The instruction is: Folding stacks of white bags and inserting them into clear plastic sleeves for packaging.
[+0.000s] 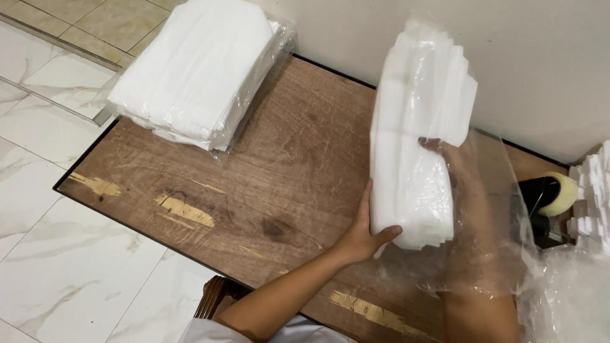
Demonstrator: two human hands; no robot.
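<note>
From the head camera, a person holds up a tall stack of white foam sheets (pixel 416 133) over a brown wooden table (pixel 286 165). The stack stands on its end, a bit to the right of the middle, close to the white wall (pixel 540 57) on the far side.

The left hand (pixel 365 235) grips the near bottom corner of the stack. Its thumb is pressed on the front and its fingers are on the left edge. The right hand (pixel 448 155) is inside a clear plastic bag (pixel 489 235) that hangs around the right side of the stack. Its fingers are pressed flat on the foam. The bag is shiny and blurry, so I cannot see that hand very well. The two hands are apart, one on each side of the stack.

On the far left corner of the table lies a pile of white folded sheets in a clear wrap (pixel 197 70). At the right edge sits a roll of tape on a black holder (pixel 553 194), next to more white foam pieces (pixel 594 190). The floor (pixel 57 254) has white tiles.
</note>
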